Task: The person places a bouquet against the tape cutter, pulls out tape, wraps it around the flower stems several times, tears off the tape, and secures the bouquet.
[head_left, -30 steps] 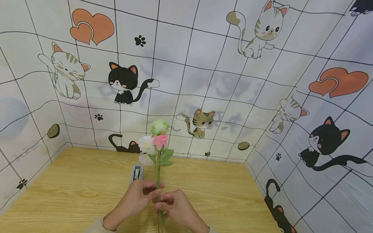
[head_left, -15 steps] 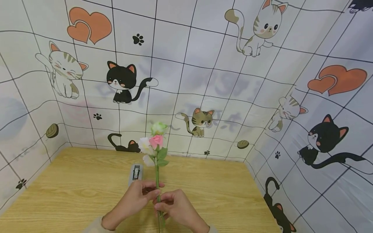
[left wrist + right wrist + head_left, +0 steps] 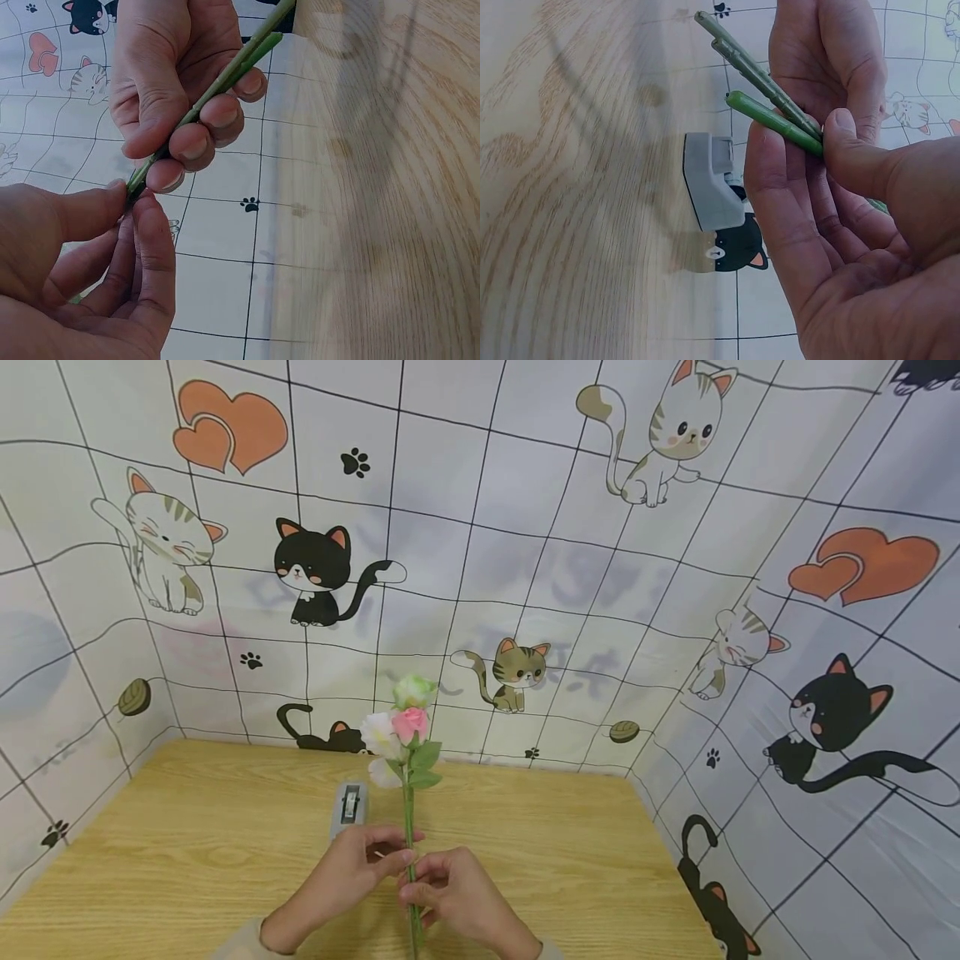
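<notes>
A small bunch of artificial flowers stands upright in front of me: a pale green bloom point(image 3: 413, 691) on top, a pink rose point(image 3: 411, 725) below it, white blooms point(image 3: 382, 737) to the left. My left hand point(image 3: 356, 864) pinches the green stems point(image 3: 408, 806) between thumb and fingers. Just below, my right hand point(image 3: 461, 893) holds the same stems close to their lower part. In the right wrist view, the cut stem ends point(image 3: 772, 124) stick out past my right thumb and fingers, at uneven lengths. Both hands are close together.
A grey tape dispenser point(image 3: 350, 803) stands on the wooden table point(image 3: 540, 827) just beyond my left hand. Cloth walls point(image 3: 480, 568) printed with cats and grid lines enclose the table at the back and sides.
The blooms swung slightly left, then back a little to the right, and the stems now stand closer together. Both hands stay in nearly the same place, still holding the stems.
</notes>
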### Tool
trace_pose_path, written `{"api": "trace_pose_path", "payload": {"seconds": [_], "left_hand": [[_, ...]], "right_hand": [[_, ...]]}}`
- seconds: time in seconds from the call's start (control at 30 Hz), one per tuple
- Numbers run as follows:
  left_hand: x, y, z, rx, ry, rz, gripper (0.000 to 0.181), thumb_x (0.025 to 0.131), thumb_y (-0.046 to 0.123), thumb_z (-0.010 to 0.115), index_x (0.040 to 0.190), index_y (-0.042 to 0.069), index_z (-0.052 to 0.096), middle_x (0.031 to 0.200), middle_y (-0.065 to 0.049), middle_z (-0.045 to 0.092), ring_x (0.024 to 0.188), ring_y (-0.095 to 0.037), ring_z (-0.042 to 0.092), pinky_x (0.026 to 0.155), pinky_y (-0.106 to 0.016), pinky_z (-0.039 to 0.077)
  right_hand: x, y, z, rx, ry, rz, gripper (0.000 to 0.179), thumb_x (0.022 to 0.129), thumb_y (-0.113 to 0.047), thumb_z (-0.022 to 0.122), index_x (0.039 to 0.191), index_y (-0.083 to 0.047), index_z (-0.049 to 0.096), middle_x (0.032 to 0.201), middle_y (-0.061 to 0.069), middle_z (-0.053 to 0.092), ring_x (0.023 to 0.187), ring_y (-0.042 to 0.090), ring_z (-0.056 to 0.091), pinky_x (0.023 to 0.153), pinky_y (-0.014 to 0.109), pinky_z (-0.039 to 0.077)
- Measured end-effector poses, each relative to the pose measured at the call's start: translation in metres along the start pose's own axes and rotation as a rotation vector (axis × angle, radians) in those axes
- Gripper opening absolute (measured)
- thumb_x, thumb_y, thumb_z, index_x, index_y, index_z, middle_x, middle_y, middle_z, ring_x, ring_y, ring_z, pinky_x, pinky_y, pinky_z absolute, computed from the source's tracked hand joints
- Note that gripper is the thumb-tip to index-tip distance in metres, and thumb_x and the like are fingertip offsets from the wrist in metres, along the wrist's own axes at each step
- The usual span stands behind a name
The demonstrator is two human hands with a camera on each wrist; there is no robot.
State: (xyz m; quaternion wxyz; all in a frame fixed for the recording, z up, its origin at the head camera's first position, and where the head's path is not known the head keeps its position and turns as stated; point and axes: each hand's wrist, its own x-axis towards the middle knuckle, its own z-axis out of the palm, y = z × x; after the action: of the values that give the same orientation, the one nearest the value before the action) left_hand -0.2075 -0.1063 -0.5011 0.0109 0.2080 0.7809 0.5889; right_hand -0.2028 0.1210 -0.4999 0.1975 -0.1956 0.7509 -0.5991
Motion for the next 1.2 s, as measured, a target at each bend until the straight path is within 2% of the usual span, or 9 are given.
{"api": "trace_pose_path", "payload": {"seconds": [0.23,0.5,0.63,0.9,1.2], "left_hand": [[-0.001,-0.002,0.001,-0.005,0.011,0.000,0.022,0.110,0.021,0.083,0.125,0.006,0.087,0.132,-0.017,0.087,0.095,-0.002,0.082,0.082,-0.023,0.067],[-0.005,-0.001,0.003,0.009,0.042,0.000,0.019,0.107,0.020,0.086,0.123,0.009,0.088,0.114,-0.007,0.091,0.091,0.000,0.078,0.081,-0.023,0.066],[-0.006,0.000,0.004,-0.001,0.053,-0.008,0.014,0.107,0.019,0.086,0.118,0.011,0.089,0.119,-0.007,0.090,0.094,0.000,0.079,0.083,-0.022,0.066],[-0.009,0.002,0.005,-0.065,0.020,-0.002,0.016,0.109,0.016,0.084,0.117,0.003,0.088,0.123,-0.018,0.088,0.098,-0.004,0.083,0.086,-0.021,0.067],[-0.009,0.005,0.011,-0.030,0.027,0.003,0.015,0.109,0.011,0.082,0.118,0.000,0.086,0.117,-0.014,0.089,0.095,-0.005,0.083,0.083,-0.021,0.067]], "right_hand": [[-0.003,-0.002,0.000,-0.057,0.027,0.012,0.005,0.106,-0.005,0.084,0.106,-0.004,0.088,0.097,0.012,0.089,0.080,0.007,0.081,0.065,0.029,0.070],[-0.007,-0.004,0.009,-0.115,0.079,0.041,0.005,0.103,-0.006,0.088,0.100,-0.009,0.088,0.088,0.006,0.086,0.075,0.009,0.078,0.063,0.034,0.070],[-0.008,-0.005,0.013,-0.124,0.104,0.042,0.007,0.102,-0.006,0.089,0.097,-0.009,0.086,0.086,0.002,0.084,0.073,0.009,0.077,0.062,0.031,0.068],[-0.011,-0.007,0.014,-0.155,0.128,0.063,0.010,0.101,-0.011,0.092,0.095,-0.010,0.083,0.084,-0.001,0.081,0.073,0.010,0.076,0.061,0.029,0.068],[-0.016,-0.006,0.011,-0.146,0.113,0.036,0.008,0.103,-0.014,0.091,0.098,-0.010,0.085,0.086,-0.002,0.084,0.072,0.008,0.077,0.064,0.030,0.069]]}}
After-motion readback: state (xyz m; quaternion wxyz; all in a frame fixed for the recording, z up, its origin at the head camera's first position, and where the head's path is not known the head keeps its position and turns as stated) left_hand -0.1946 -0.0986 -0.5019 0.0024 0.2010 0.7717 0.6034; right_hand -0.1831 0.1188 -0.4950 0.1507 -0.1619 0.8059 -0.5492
